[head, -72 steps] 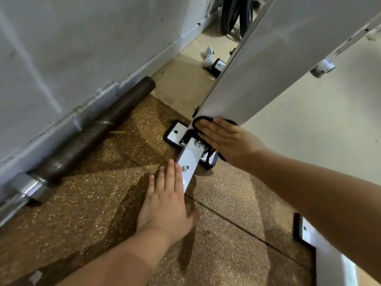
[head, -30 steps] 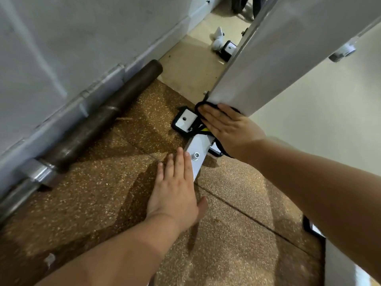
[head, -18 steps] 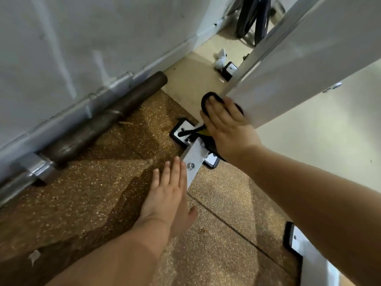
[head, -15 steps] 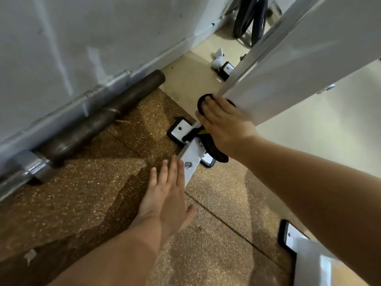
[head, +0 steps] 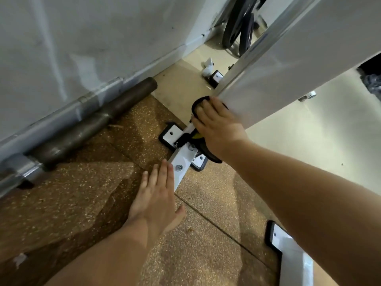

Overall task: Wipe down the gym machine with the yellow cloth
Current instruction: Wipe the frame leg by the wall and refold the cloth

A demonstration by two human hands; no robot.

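The gym machine's white upright beam (head: pixel 292 65) slants down to a white foot bracket (head: pixel 182 162) bolted on the speckled floor mat. My right hand (head: pixel 216 129) presses the cloth (head: pixel 196 136) against the beam's lower end; only a yellow patch and its black edge show under my palm. My left hand (head: pixel 156 195) lies flat on the mat, fingers apart, its fingertips beside the bracket, holding nothing.
A dark barbell (head: pixel 82 133) lies along the grey wall on the left. Black weight plates (head: pixel 239 23) lean at the back. A second white foot (head: pixel 288 254) sits at the lower right, and a small white object (head: pixel 208 67) lies on the tan floor behind.
My right hand has slid the cloth a little up the beam's lower end from the bracket. My left hand has stayed flat on the mat. The view has shifted slightly.
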